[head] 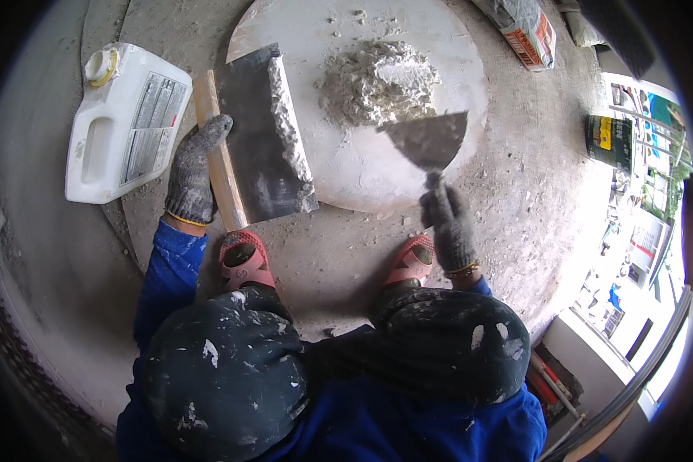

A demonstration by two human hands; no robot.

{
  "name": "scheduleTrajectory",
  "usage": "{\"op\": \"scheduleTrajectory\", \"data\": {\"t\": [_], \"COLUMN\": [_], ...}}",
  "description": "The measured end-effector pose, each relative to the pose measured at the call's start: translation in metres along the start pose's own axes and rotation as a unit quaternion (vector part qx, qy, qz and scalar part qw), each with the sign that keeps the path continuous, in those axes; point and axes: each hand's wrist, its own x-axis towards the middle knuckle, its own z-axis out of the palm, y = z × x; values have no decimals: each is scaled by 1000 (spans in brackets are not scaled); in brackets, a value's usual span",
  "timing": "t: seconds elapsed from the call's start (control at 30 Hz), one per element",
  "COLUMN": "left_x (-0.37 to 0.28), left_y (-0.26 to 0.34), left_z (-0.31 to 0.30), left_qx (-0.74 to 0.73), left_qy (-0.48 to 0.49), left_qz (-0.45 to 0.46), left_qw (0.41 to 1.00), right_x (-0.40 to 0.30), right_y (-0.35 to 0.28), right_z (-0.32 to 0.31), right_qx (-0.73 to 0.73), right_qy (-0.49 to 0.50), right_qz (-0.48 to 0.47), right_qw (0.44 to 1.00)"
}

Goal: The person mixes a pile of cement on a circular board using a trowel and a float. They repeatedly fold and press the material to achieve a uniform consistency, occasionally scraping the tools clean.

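My left hand (193, 167), in a dirty grey knit glove, grips the wooden handle (219, 150) of a wide filling blade (260, 138). White plaster or putty (289, 121) lies in a ridge along the blade's far edge, which is over the round board (352, 179). In my right hand (451, 228), also gloved, is the handle of a putty knife (430, 138). Its flat metal blade points away from me, just below a rough heap of white compound (390, 81) on the board. Whether the blade touches the heap I cannot tell.
A white plastic jug (130, 124) with a smeared cap stands left of my left hand. A printed bag (520, 34) lies at the upper right, and a dark bucket (609, 138) is farther right beside a bright opening. My pink sandals (245, 260) rest on the dusty concrete floor (323, 254).
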Motion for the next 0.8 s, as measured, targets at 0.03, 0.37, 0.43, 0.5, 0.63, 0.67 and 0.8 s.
{"op": "scheduleTrajectory", "data": {"t": [0.03,0.37,0.43,0.5,0.63,0.67,0.8], "left_x": [3,-7,-13,-15,-16,-16,-19], "left_y": [-3,4,8,12,13,12,13], "left_z": [-8,-23,-31,-46,-72,-73,-77], "left_qx": [12,-30,-72,-113,-101,-91,-100], "left_qy": [10,34,25,11,41,55,49], "left_qz": [9,29,14,0,36,42,51], "left_qw": [1000,999,997,993,993,993,993], "right_x": [-4,38,73,82,117,123,116], "right_y": [13,59,72,29,-8,-10,-14], "right_z": [13,149,195,229,269,267,255], "right_qx": [72,124,207,464,618,624,557], "right_qy": [-37,-255,-271,-290,-237,-173,-89], "right_qz": [26,-20,-90,86,51,75,37], "right_qw": [996,959,936,833,748,758,825]}}
